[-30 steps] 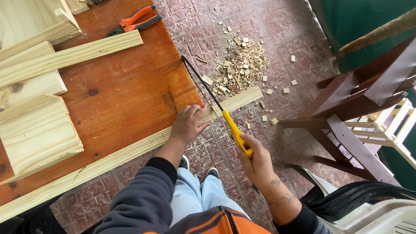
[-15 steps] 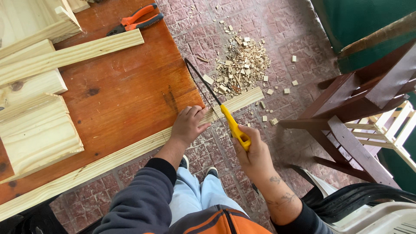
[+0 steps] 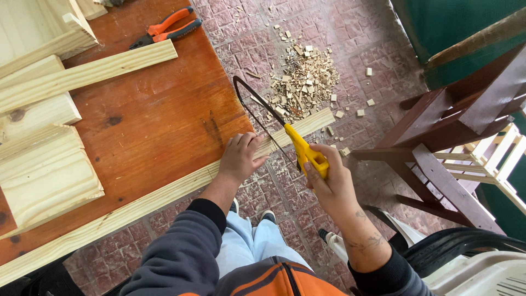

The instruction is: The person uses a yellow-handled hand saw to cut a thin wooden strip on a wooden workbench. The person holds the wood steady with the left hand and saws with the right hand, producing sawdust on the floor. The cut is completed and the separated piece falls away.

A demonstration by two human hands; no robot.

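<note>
Your right hand [image 3: 327, 183] has pushed the saw [image 3: 285, 134] forward since a second ago: the yellow handle now sits closer to the strip [image 3: 164, 200], and more of the black frame reaches out past it over the table [image 3: 159, 115]. Half a second ago the handle was already nearer than before, so this is one steady forward stroke. Your fingers are wrapped tight round the handle. The blade crosses the strip just right of your left hand [image 3: 241, 156], which has not shifted; it lies flat, fingers spread a little, pressing the strip down at the table's edge. The strip's short free end overhangs the brick floor [image 3: 383, 33] and is still joined on, so I judge the cut is under way, not through.

The strip itself runs slantwise from the lower left corner, along the near edge of the table, to its end by the chip pile.

Counted:
- one saw;
- one pair of pliers [image 3: 164, 28] with orange grips, far side of the table;
- one long strip under the blade, and a second, shorter one [image 3: 87, 74] lying further up;
- several thicker pale blocks [image 3: 46, 175] at the left, at least three, though some are cut off by the frame;
- one pile of chips [image 3: 301, 82] on the floor, with loose offcuts scattered round it, too many to count.
</note>
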